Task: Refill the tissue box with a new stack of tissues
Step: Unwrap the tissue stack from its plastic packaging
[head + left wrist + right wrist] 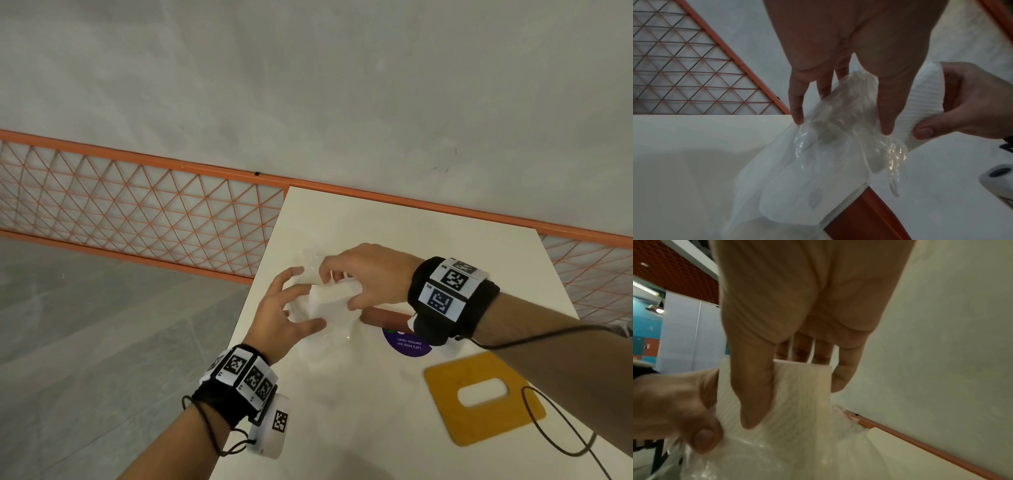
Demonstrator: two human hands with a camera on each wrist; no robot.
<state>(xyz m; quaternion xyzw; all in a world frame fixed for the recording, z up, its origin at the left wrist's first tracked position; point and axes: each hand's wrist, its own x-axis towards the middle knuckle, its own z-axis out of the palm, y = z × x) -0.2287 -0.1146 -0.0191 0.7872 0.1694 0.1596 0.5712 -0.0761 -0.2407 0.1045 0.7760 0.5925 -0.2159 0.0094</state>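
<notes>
Above the white table (370, 431), my right hand (339, 287) grips a white stack of tissues (334, 303), thumb on one face and fingers on the other. The right wrist view shows the stack (797, 394) half out of a clear plastic wrapper (756, 459). My left hand (301, 301) pinches that crinkled wrapper (838, 129) at the stack's left end. An orange-brown tissue box (383, 315) lies under my right wrist, mostly hidden. Its yellow lid (445, 387) with an oval slot lies flat at the near right.
A purple round sticker (407, 346) is on the table by the box. The table's left edge (253, 308) runs just under my left hand, with grey floor beyond. An orange lattice railing (137, 205) and a grey wall stand behind. Wrist cables (548, 435) trail over the lid.
</notes>
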